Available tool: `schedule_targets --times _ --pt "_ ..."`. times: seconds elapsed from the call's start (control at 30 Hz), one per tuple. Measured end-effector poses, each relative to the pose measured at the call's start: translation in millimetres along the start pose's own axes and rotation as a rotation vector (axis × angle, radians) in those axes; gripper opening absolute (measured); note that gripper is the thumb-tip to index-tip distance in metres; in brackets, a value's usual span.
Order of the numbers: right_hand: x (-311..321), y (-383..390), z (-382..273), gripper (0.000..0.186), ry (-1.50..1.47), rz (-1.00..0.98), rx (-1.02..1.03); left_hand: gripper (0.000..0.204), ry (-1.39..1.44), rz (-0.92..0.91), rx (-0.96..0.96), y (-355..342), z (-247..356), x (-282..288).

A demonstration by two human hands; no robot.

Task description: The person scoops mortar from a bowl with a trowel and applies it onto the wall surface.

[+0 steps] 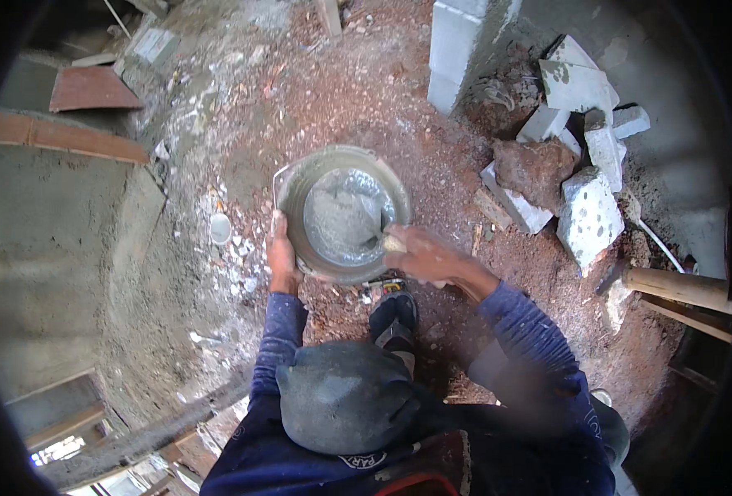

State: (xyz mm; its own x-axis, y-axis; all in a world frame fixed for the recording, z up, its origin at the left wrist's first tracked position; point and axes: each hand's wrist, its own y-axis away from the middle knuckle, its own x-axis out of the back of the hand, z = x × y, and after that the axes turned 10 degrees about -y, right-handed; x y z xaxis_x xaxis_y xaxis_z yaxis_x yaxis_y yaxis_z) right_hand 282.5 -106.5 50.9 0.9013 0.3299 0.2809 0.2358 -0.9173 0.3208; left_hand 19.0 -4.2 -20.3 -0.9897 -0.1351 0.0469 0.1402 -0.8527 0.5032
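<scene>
Head view: your left hand clamps the pan rim, right hand grips the trowel; a hard scrape could tip mortar out.

Your clothing: a long-sleeved top in dark blue knit, ribbed along both sleeves, with a small pale emblem near the right shoulder. Trousers grey, dusty at the knee. One dark shoe, grey strap across it. Hands bare.

one fisheye head view looks steeply down, from well above, at red dirt ground.
</scene>
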Motion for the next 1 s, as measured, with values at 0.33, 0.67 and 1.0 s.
schedule_targets --times 0.33,0.67,1.0 --pt "72.8 67.0 -61.6 0.050 -1.421 0.291 0.456 0.064 -0.057 -0.131 -0.058 -15.8 -4.0 22.6" --pt "220.9 6.9 -87.7 0.049 -1.225 1.797 0.693 0.065 -0.060 -0.123 -0.024 -11.9 -0.8 17.8" --pt "40.8 24.1 -37.6 0.045 0.232 0.299 0.620 0.062 -0.138 -0.210 -0.063 -5.6 -4.0 -6.0"
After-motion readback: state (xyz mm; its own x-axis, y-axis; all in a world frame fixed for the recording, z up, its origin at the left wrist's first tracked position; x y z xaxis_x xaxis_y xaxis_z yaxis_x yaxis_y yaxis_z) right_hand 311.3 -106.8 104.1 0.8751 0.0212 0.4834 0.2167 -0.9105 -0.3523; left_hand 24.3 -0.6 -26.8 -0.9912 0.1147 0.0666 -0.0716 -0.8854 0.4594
